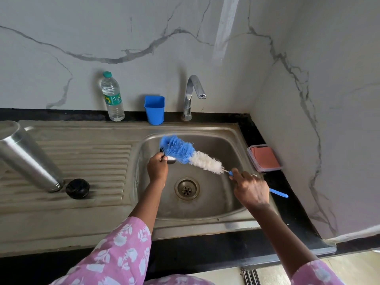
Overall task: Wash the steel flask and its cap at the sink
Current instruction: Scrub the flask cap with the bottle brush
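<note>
Steel sink (205,223) in a black counter (287,212), with veined marble walls (144,27) behind. The steel flask (26,159) stands mouth-down on the ribbed drainboard (92,161) at left. Over the basin the left hand (157,166) pinches the cap (171,160), and the right hand (250,190) grips the fluffy brush (185,152).

Brush (181,152) on cap (171,160) over sink (205,225)

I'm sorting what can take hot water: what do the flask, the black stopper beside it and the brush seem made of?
Flask: brushed steel by its look, matt grey sheen with streaked reflections.
Black stopper: probably plastic, glossy black with small highlights.
Brush: synthetic-looking blue and white bristles, thin wire stem, blue handle likely plastic.
</note>
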